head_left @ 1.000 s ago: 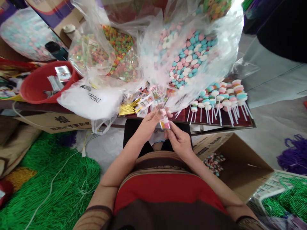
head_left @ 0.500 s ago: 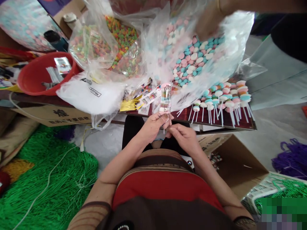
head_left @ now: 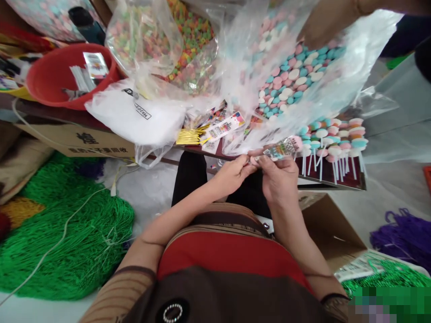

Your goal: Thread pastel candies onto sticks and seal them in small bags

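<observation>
Between both hands, just over the table's front edge, lies a candy skewer (head_left: 283, 149) in a clear printed wrapper, its pink top pointing right. My left hand (head_left: 235, 175) pinches the wrapper's lower end with thumb and fingers. Close beside it, my right hand (head_left: 280, 177) grips the same wrapper from the right, thumb on top. The stick end is hidden by my fingers. Gold twist ties (head_left: 189, 137) and printed wrappers (head_left: 224, 129) lie ahead of my left hand. Bare candy skewers (head_left: 336, 139) with white sticks are piled right of my right hand.
A co-worker's hand (head_left: 323, 27) is over a bag of pink, white and blue candies (head_left: 286, 85). Behind stands a bag of orange-green candies (head_left: 191, 40); a red basin (head_left: 43, 83) sits left. An open cardboard box (head_left: 333, 229) and green cords (head_left: 63, 229) are below.
The wrapped candy skewer has tipped from upright to lying rightward. My right hand has moved up onto the wrapper, and my left hand has shifted right. The view has turned a little.
</observation>
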Demonstrator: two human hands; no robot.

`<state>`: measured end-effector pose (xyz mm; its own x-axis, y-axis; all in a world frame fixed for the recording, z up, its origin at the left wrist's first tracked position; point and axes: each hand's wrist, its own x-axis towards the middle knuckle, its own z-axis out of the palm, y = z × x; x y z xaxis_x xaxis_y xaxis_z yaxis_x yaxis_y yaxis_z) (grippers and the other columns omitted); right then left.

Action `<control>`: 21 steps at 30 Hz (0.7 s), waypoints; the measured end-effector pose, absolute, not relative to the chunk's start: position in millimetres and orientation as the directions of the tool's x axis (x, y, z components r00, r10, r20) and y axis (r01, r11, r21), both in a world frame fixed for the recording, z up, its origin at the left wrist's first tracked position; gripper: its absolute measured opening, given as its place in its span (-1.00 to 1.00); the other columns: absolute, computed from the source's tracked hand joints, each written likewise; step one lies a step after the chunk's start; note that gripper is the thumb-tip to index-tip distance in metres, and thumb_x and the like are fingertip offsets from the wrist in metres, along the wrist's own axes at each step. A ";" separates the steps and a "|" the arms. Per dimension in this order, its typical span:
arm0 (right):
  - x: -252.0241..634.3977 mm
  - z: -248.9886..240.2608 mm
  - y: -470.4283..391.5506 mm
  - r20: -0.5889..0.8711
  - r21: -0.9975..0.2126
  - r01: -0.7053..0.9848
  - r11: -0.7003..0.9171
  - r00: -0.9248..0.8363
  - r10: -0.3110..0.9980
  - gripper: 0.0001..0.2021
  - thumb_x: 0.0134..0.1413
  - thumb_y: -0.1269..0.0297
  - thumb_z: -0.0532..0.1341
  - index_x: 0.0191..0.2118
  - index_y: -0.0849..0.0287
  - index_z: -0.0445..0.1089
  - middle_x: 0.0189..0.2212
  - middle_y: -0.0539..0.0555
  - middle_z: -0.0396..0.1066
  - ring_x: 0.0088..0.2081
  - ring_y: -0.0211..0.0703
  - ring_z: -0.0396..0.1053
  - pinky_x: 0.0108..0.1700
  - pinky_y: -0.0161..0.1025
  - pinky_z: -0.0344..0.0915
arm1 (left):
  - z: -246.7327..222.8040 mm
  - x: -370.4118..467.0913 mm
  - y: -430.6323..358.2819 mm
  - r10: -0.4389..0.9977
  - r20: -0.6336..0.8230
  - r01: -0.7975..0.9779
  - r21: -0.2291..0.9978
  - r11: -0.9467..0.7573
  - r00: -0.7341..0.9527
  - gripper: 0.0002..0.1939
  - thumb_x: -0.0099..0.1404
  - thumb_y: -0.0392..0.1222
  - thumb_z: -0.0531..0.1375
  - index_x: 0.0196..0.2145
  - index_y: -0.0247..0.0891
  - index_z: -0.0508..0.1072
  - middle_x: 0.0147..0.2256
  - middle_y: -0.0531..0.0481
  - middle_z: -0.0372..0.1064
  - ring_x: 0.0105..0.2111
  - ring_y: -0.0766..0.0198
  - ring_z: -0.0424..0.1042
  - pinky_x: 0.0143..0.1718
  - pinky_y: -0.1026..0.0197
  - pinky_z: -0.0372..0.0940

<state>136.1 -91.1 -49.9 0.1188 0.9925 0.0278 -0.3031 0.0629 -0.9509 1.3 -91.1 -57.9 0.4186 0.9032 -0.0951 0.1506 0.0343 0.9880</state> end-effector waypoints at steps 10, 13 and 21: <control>149.5 -36.7 -76.5 -0.030 -0.970 -0.231 -0.081 -0.216 0.976 -0.59 -0.19 0.04 0.56 -0.24 0.12 0.53 -0.36 0.03 0.59 -0.48 -0.23 0.42 -0.44 -0.26 0.36 | -47.2 -18.8 -91.9 0.783 -0.156 -0.166 0.935 0.314 0.602 -0.45 0.29 0.40 0.13 -0.35 -0.20 0.29 -0.65 0.28 -0.07 -0.67 0.43 0.01 -0.49 0.25 0.20; 139.6 -34.2 -70.2 -0.080 -0.954 -0.288 -0.087 -0.036 0.996 -0.61 -0.23 0.02 0.55 -0.37 0.16 0.50 -0.51 -0.03 0.50 -0.58 -0.34 0.26 -0.57 -0.34 0.17 | -55.8 -14.8 -90.3 0.897 -0.085 -0.074 0.989 0.129 0.433 -0.51 0.41 0.32 0.01 -0.30 -0.19 0.32 -0.63 0.21 0.06 -0.64 0.38 0.09 -0.47 0.25 0.19; 91.3 -39.2 -52.8 -0.116 -0.949 -0.307 -0.067 0.144 0.983 -0.68 -0.12 0.06 0.46 -0.37 0.14 0.40 -0.58 -0.13 0.38 -0.62 -0.38 0.18 -0.58 -0.36 0.18 | -80.4 -25.4 -72.0 0.917 0.399 0.446 0.817 -0.364 0.017 -0.67 0.47 0.02 0.04 -0.34 -0.21 0.43 -0.50 -0.03 0.39 -0.50 0.25 0.33 -0.41 0.21 0.22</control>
<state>91.3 -52.8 -39.2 0.1443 0.9827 -0.1161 -0.3070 -0.0671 -0.9493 -25.4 -72.0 -80.4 0.0166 0.9168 0.3990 0.4464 -0.3639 0.8175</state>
